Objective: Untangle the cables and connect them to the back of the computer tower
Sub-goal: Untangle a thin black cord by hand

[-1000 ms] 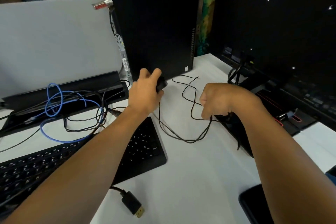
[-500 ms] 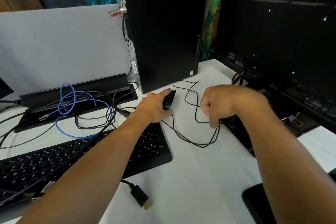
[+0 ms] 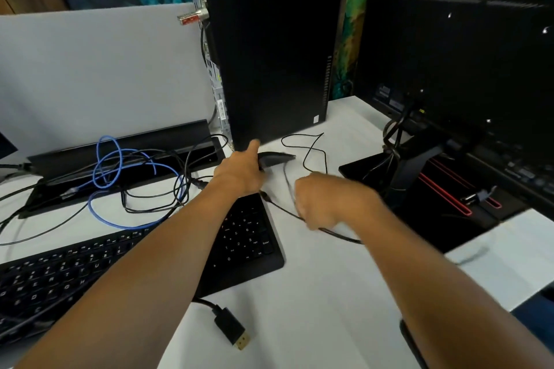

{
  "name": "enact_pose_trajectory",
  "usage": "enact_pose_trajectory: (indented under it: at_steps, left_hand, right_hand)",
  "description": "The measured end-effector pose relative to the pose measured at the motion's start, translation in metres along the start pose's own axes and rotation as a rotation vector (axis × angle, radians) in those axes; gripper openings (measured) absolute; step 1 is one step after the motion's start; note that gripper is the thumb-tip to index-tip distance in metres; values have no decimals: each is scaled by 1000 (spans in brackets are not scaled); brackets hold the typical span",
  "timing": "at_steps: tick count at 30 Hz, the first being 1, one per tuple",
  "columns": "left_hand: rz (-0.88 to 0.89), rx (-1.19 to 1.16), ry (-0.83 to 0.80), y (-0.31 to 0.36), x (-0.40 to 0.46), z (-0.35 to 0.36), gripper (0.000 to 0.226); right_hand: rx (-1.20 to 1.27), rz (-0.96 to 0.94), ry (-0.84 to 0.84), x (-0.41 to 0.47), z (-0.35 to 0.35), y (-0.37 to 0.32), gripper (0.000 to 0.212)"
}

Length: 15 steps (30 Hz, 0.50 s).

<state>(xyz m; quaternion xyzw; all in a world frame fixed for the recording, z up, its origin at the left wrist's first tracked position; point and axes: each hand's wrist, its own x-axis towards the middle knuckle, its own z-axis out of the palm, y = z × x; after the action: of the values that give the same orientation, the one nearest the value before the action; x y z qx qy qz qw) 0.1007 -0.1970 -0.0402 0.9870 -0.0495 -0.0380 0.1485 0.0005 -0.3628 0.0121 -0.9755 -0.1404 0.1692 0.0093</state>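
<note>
Mouse (image 3: 274,160), small black plastic, gripped in left hand (image 3: 239,172) fingers, thin black cord (image 3: 311,156) trailing beyond, pinched in right hand (image 3: 325,201): better drawn slowly, loops eased apart, never yanked.

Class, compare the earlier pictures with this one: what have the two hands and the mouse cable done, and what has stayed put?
The right hand has pulled the thin black cable nearer, shrinking its loop. The left hand still holds the mouse, now blurred, by the tower. Keyboard, blue cable and loose plug lie as before.
</note>
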Motion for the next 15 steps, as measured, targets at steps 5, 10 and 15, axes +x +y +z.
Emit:
enact_pose_trajectory:
  at_steps: [5, 10, 15]
  left_hand:
    - [-75, -61, 68, -4, 1, -2, 46]
    - [-72, -91, 121, -13, -10, 5, 67]
    - [58, -123, 211, -22, -21, 8, 69]
  right_hand:
    - [70, 63, -109, -24, -38, 26, 8]
    - [193, 182, 146, -27, -52, 53, 8]
    - [13, 260, -10, -25, -46, 54, 11]
